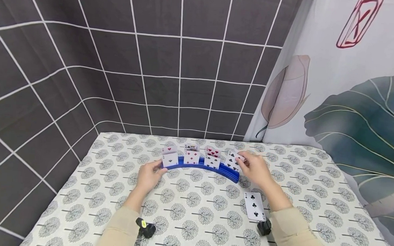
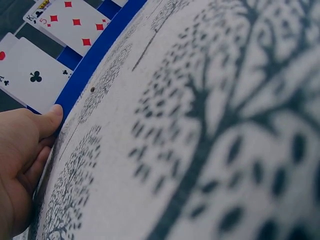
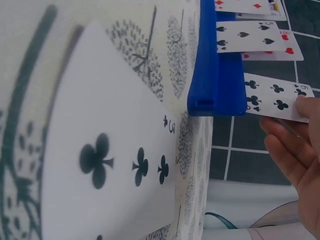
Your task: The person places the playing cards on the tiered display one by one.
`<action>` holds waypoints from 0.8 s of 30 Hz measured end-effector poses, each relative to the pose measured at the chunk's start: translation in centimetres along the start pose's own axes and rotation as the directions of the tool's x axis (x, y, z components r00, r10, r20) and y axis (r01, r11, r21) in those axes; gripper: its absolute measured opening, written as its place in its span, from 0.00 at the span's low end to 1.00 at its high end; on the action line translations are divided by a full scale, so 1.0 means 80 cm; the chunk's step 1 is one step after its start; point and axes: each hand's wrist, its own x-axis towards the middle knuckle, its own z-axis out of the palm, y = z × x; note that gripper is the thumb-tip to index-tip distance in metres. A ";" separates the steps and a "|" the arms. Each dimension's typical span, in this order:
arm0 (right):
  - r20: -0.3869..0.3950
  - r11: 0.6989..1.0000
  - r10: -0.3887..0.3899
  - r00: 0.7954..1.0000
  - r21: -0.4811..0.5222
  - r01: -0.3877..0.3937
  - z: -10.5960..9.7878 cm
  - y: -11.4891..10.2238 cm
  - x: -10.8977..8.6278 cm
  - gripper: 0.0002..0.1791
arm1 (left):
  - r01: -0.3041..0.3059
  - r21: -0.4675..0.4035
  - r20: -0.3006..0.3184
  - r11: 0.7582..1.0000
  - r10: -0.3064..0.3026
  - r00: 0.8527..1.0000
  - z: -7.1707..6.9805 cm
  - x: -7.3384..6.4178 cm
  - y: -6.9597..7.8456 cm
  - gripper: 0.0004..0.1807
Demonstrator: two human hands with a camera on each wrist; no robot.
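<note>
A curved blue card holder (image 1: 228,172) stands on the table, bearing playing cards in two rows. My left hand (image 1: 148,177) grips its left end, thumb (image 2: 50,119) at the front. At the right end, my right hand (image 1: 256,170) pinches a six of clubs (image 3: 267,100) by its upper right edge; the card's lower edge is at the back row. In the front row stand an ace of clubs (image 2: 37,75), a five of diamonds (image 2: 75,22) and a five of spades (image 3: 245,36). Behind them show a heart card (image 1: 169,149), a king of clubs (image 1: 191,147) and another heart card (image 1: 213,151).
A three of clubs (image 1: 254,206) lies face up on the tree-print tablecloth (image 1: 192,212), near the right wrist. Black wrist cameras (image 1: 148,230) sit on both wrists. A dark grid curtain (image 1: 200,63) hangs behind the table, with a leaf-print curtain (image 1: 351,109) to the right.
</note>
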 end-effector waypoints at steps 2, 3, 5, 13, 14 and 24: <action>0.013 1.000 -0.011 1.000 -0.016 0.011 0.000 -0.001 -0.001 0.14 | 0.000 0.002 0.002 1.000 0.000 1.000 0.000 0.000 -0.001 0.28; 0.019 1.000 -0.016 1.000 -0.018 0.016 0.001 -0.001 -0.001 0.14 | 0.000 0.002 0.002 1.000 0.000 1.000 0.000 0.000 -0.001 0.28; 0.027 1.000 -0.021 0.999 -0.018 0.022 0.001 -0.002 -0.002 0.15 | 0.006 -0.001 0.005 1.000 -0.006 1.000 0.000 -0.001 -0.002 0.28; 0.113 0.998 0.033 0.993 0.046 -0.038 -0.005 0.000 -0.012 0.24 | 0.002 -0.011 -0.007 1.000 -0.002 1.000 0.001 -0.001 -0.001 0.27; 0.123 0.998 0.040 0.992 0.052 -0.046 -0.006 0.002 -0.014 0.25 | 0.000 -0.011 -0.009 1.000 0.000 1.000 0.001 -0.001 -0.001 0.27; 0.189 0.996 0.061 0.980 0.059 -0.073 -0.011 0.020 -0.030 0.21 | -0.004 -0.008 -0.008 1.000 0.004 1.000 0.002 0.001 -0.004 0.28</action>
